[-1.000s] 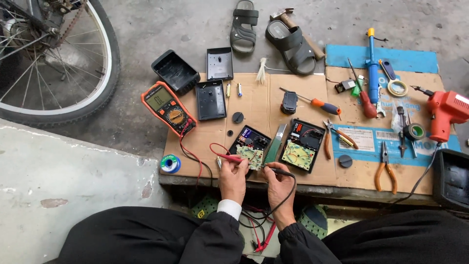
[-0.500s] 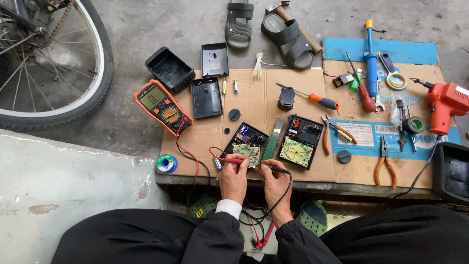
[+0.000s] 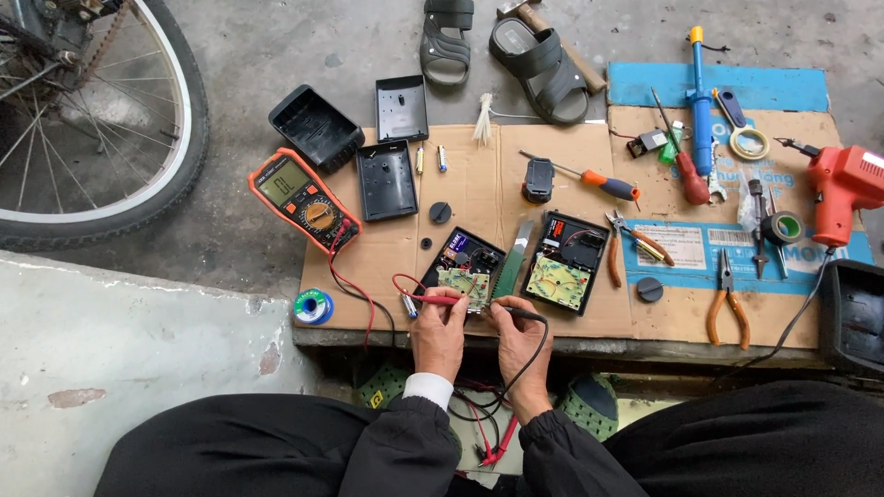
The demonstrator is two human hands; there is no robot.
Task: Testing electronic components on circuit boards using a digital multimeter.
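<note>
Here the left hand [image 3: 439,333] pinches a red probe [image 3: 433,299] and the right hand [image 3: 518,339] a black probe [image 3: 521,313], both tips laid on the small green circuit board [image 3: 465,281] just at twelve o'clock of the hands. The orange multimeter [image 3: 304,199] lies at ten o'clock, its leads trailing down the cardboard sheet [image 3: 479,193].

A red probe [image 3: 425,297] and a black probe [image 3: 520,313] (thin, lying near-flat) touch a small green circuit board [image 3: 463,279]; it sits in an open black case.
</note>
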